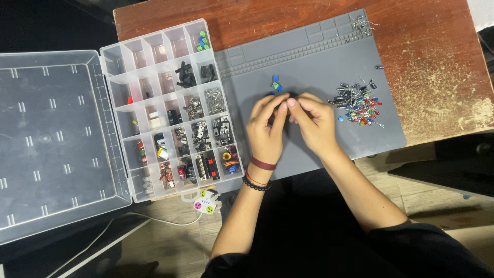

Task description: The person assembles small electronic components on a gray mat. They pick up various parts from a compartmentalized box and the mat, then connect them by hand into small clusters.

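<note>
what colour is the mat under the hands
Grey, a plain work mat with moulded trays along its top edge; the head view shows it.

Small dark part [286, 97] pinched over grey mat [319, 56].

The scene is evenly and softly lit from overhead. The tabletop [422, 46] and the grey mat [309, 62] are shown bright and sharp, while deep shadow is seen at 6 and 10 o'clock. Faint glare is carried by the clear lid [51, 139]. Slight blur is noted around the fingers [280, 110].
</note>
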